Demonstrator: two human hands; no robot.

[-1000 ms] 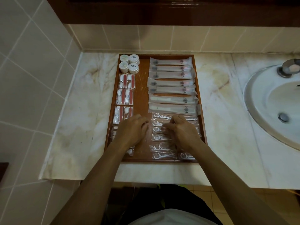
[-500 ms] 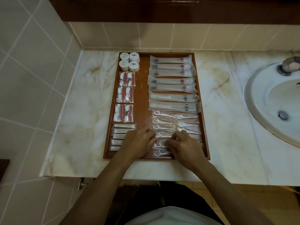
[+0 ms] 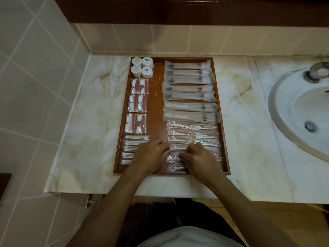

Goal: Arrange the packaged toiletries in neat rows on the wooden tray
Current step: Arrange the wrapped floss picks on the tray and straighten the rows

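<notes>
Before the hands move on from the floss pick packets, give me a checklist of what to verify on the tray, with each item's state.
1. Both hands on the floss pick packets: ok; left hand and right hand rest on the near rows.
2. Packet under the fingers lying straight: cannot tell, the hands cover it.
3. Far floss rows aligned: ok.
4. Long sachets stacked in one column: ok, though slightly fanned.
5. Round soaps, cotton packs and swab packets in the left column: ok.
6. Everything inside the wooden tray: ok where visible.
</notes>
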